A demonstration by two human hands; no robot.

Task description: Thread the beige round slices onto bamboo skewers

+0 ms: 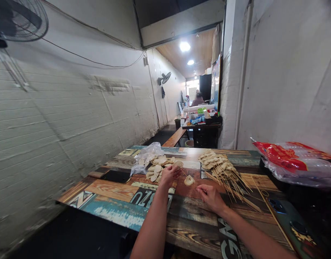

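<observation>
My left hand [169, 174] is pinched on a pale dumpling piece [178, 164] at the edge of a loose pile of dumplings [157, 167] lying on clear plastic. My right hand [210, 196] is closed on a thin bamboo skewer that carries one dumpling [189, 180] at its far end, between the two hands. Just right of my right hand lies a heap of filled skewers [218, 166] with their sticks fanned toward me. All of it rests on a patchwork-painted wooden table [113, 201].
A red and clear plastic bag [295, 160] sits on a dark box at the right. A phone [278, 207] and a loose skewer lie at the near right. A white wall runs along the left. Further back stand a bench, a cluttered table [201, 126] and a seated person.
</observation>
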